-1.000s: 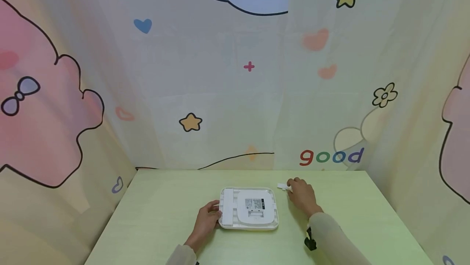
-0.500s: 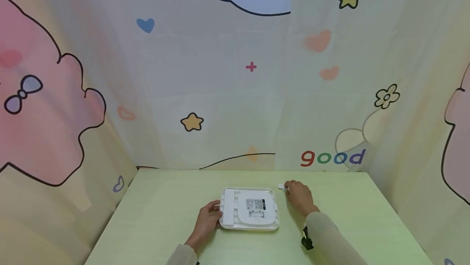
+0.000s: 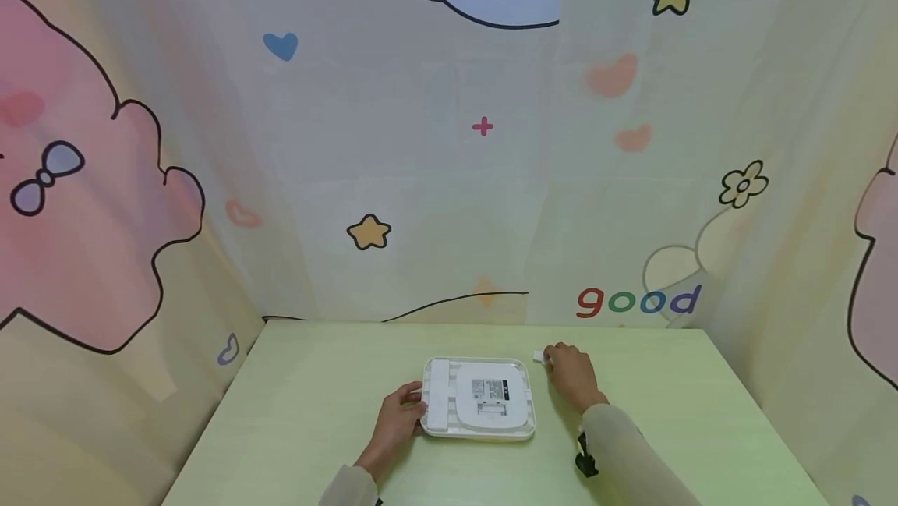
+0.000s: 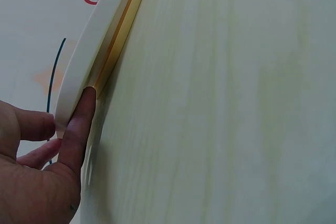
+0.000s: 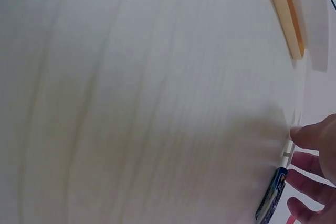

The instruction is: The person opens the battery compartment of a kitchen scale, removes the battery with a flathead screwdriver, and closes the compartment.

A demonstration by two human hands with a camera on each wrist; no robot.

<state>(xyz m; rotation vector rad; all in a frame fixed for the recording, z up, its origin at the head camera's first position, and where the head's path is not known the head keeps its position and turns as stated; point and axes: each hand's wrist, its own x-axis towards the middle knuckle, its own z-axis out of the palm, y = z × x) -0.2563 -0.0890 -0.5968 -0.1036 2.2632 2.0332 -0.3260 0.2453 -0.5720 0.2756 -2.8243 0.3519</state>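
A white kitchen scale (image 3: 443, 436) lies upside down on the table, its printed label and open battery compartment facing up. My left hand (image 3: 397, 422) grips its left edge; in the left wrist view the thumb (image 4: 79, 124) presses along the side and the fingers reach round the rim. Behind the scale's far right corner, my right hand (image 3: 574, 377) pinches a small white plastic piece (image 3: 538, 355), mostly covered by the fingers. A dark blue battery (image 5: 271, 196) lies close by those fingertips in the right wrist view; the hand hides it from the head view.
The pale wood-grain table (image 3: 302, 381) runs back to a printed curtain (image 3: 421, 178), with more curtain along both sides. A black strap piece (image 3: 586, 459) hangs by the right sleeve (image 3: 631, 451).
My right hand has shifted a little to the left over the white piece and now covers more of it. The left hand and the scale hold their place.
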